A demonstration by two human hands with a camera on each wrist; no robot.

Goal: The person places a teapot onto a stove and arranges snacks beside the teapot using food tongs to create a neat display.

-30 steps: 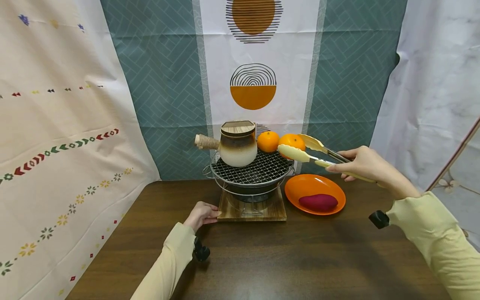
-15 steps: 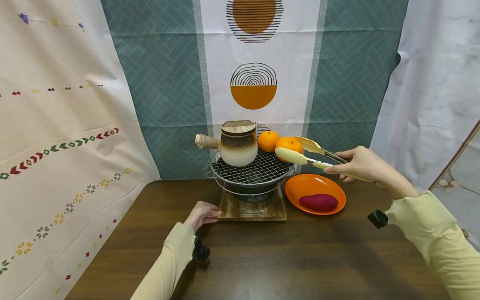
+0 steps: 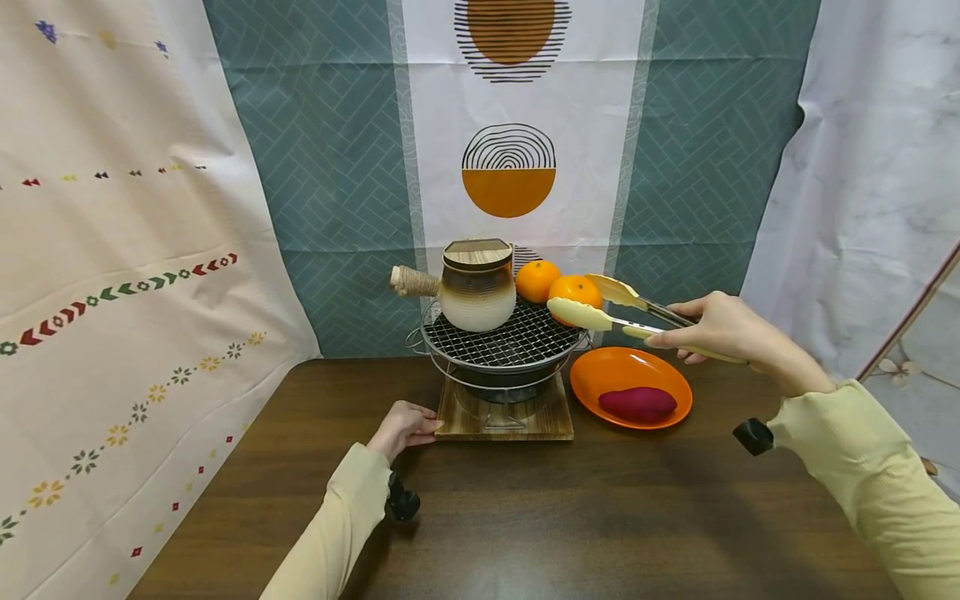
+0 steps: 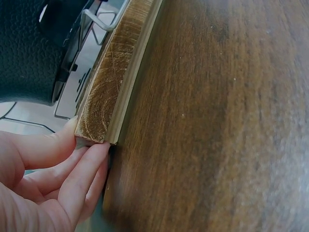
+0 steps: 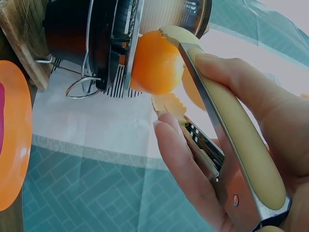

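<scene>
My left hand (image 3: 405,427) pinches the near left corner of a square wooden board (image 3: 453,421). In the left wrist view, the thumb lies on top of the board (image 4: 111,72) and fingertips meet its lower edge. Above the board stands a round tabletop grill (image 3: 517,342) with a black wire mesh. My right hand (image 3: 720,329) grips a pair of cream-tipped tongs (image 3: 581,314). Their tips sit around a mandarin (image 3: 577,287) at the grill's right side; the right wrist view shows this mandarin (image 5: 157,65) against the mesh. Another mandarin (image 3: 537,280) sits just behind it, left.
A lidded pot (image 3: 476,307) with a rope-wrapped handle stands on the grill's left part. Right of the grill, an orange plate (image 3: 622,367) holds a purple sweet potato (image 3: 637,404). A patterned cloth (image 3: 330,150) hangs close behind the grill.
The tongs, with the mandarin between their tips, have moved slightly left and down toward the mesh. My left hand stays at the board's corner.
</scene>
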